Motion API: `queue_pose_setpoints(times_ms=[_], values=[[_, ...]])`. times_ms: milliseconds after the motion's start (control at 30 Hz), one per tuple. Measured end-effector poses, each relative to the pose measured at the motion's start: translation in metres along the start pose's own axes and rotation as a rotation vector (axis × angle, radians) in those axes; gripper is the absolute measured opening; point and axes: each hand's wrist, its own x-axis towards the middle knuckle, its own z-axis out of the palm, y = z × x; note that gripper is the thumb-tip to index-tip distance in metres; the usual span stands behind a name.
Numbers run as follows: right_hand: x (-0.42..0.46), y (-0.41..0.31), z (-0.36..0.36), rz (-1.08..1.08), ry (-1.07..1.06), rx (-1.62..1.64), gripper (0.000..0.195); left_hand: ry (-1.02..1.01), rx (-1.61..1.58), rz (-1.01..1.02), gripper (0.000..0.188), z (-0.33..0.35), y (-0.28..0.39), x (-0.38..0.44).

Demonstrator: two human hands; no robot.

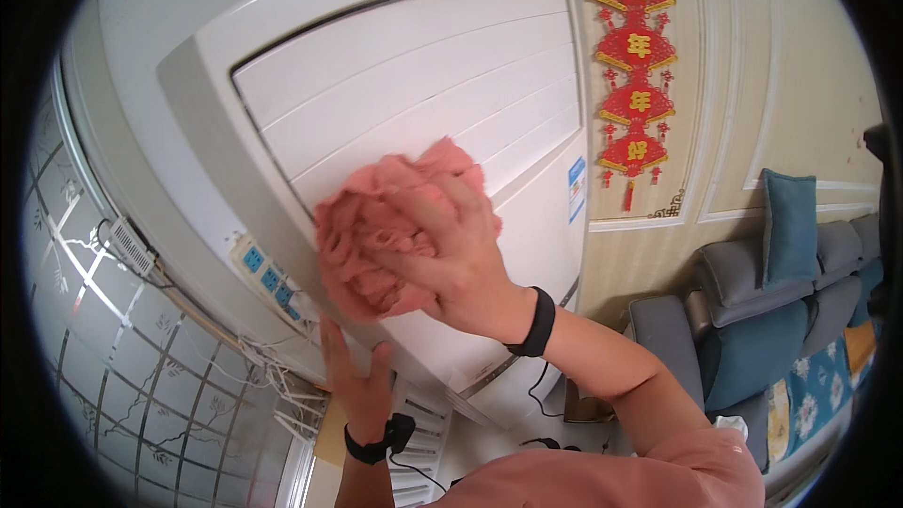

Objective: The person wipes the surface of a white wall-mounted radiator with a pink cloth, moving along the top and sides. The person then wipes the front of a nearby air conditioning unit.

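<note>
A crumpled pink cloth (pixel 353 233) is bunched under my right hand (pixel 458 261), which presses it against the front of a tall white floor-standing air conditioner (pixel 543 233). The cloth lies over the lower left corner of the slatted louvre panel (pixel 409 85). Lower and to the left, my left hand (pixel 356 384) holds nothing, its fingers apart. It is up by the cabinet's side, just below a power strip with blue sockets (pixel 271 282); whether it touches the cabinet I cannot tell. Both wrists wear black bands.
Left of the cabinet stands a patterned frosted-glass panel (pixel 162 381), with loose white cables (pixel 282 384) near its edge. A red hanging ornament (pixel 638 49) decorates the wall at right. Further down is a grey sofa (pixel 663 339) with teal cushions (pixel 755 353). A black cord (pixel 540 395) trails to the floor.
</note>
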Motion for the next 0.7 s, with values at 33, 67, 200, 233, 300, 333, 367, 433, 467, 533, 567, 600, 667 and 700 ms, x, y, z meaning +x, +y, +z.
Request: queue_pose_setpoints(times_ms=[33,67,200,233,300,333,367,433,467,533,567,600,667,700], values=[[-0.006,0.01,-0.004,-0.034,-0.082,0.016,0.034,0.005,-0.008,0.002,0.083,0.001,0.001,0.001],[-0.012,0.022,-0.009,-0.067,-0.163,0.034,0.036,0.011,-0.014,0.002,0.083,0.001,0.002,0.002],[-0.043,0.132,-0.066,0.212,0.11,-0.187,0.037,0.032,0.004,0.033,0.083,0.001,-0.001,0.001],[-0.042,0.146,-0.073,0.387,0.215,-0.197,0.03,0.035,-0.011,0.032,0.082,0.005,0.0,0.0],[-0.035,0.151,-0.072,0.527,0.343,-0.112,0.022,0.037,-0.037,0.033,0.081,0.011,0.004,0.001],[-0.033,0.142,-0.06,0.504,0.361,-0.024,0.02,0.05,-0.018,0.03,0.08,0.011,0.002,0.001],[-0.025,0.11,-0.042,0.388,0.269,0.107,0.017,0.066,0.001,0.025,0.079,0.01,-0.001,-0.001],[-0.008,0.044,-0.01,0.184,0.052,0.414,0.02,0.09,0.017,-0.006,0.077,0.012,-0.003,0.0],[-0.012,0.011,-0.001,0.024,0.015,0.185,0.019,0.089,0.014,-0.033,0.077,0.011,-0.001,-0.001],[-0.002,0.002,-0.008,0.071,-0.082,0.196,0.015,0.084,-0.002,-0.063,0.077,0.011,0.001,-0.004],[0.01,0.019,-0.017,0.284,-0.139,0.444,0.014,0.082,-0.002,-0.069,0.078,0.01,-0.001,-0.005],[0.011,0.042,-0.024,0.322,-0.102,0.447,0.014,0.089,0.005,-0.07,0.078,0.005,-0.004,-0.005],[-0.008,0.106,-0.047,0.341,0.068,0.168,0.016,0.098,0.008,-0.086,0.078,0.0,-0.008,-0.009],[-0.022,0.141,-0.065,0.365,0.136,-0.023,0.017,0.1,-0.018,-0.09,0.078,0.007,-0.007,-0.007]])
